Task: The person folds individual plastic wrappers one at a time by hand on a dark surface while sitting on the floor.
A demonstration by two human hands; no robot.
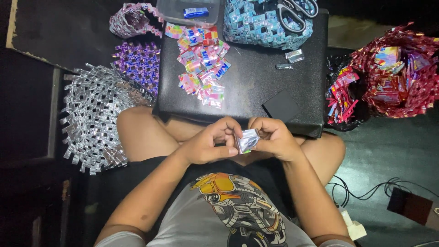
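Here a small silver foil wrapper strip (247, 140) is pinched between both hands just off the black table's (256, 87) near edge, its long axis tilted up toward the right. The left hand (208, 144) and right hand (273, 138) both grip it by the fingertips. Colourful folded wrappers (203, 64) lie toward the table's far edge.

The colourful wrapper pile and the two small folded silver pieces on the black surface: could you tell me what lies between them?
In the head view, only bare black surface separates the wrapper pile from the silver pieces.

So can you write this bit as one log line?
hands: left hand and right hand pinch silver wrapper | near: black box
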